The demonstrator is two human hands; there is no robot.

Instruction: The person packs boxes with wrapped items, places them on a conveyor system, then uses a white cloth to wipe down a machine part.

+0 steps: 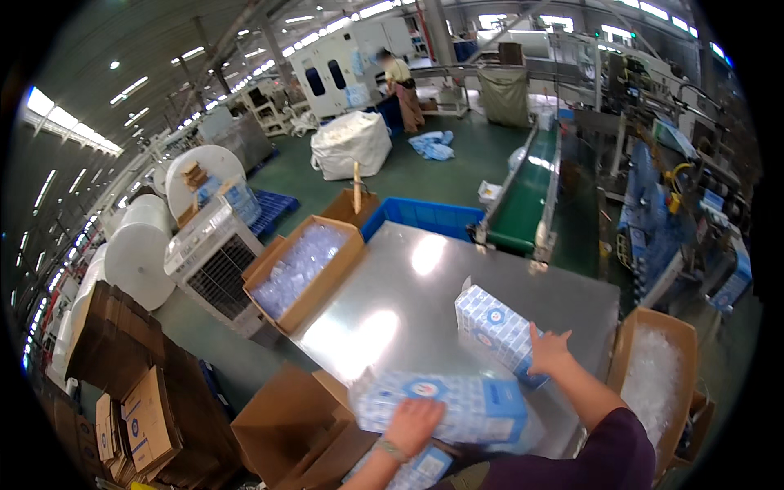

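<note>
The near pack (pixel 478 411), blue and white in clear film, lies lengthwise at the surface's (pixel 531 278) near edge. The left hand (pixel 415 423) is on top of it, left of its middle, palm down; whether the fingers grip or merely press, I cannot tell. The far pack (pixel 493 325) slants across the right half of the surface, its lower end close to the near pack; whether the two touch is unclear. The right hand (pixel 552 353) is against the far pack's right side near that lower end, fingers spread; a grip cannot be made out. A third pack (pixel 429 467) shows partly below the left hand, past the near edge.

Along the left edge stands a carton (pixel 306 273) of clear bags, and by the near left corner an open box (pixel 286 433). Beside the right edge is another carton (pixel 653 367), filled with clear film. Beyond the far edge sit a blue bin (pixel 425 214) and, towards the far right corner, a green conveyor (pixel 531 192). Farther off are a white sack (pixel 351 145) and a person (pixel 402 90) standing by a machine (pixel 327 69).
</note>
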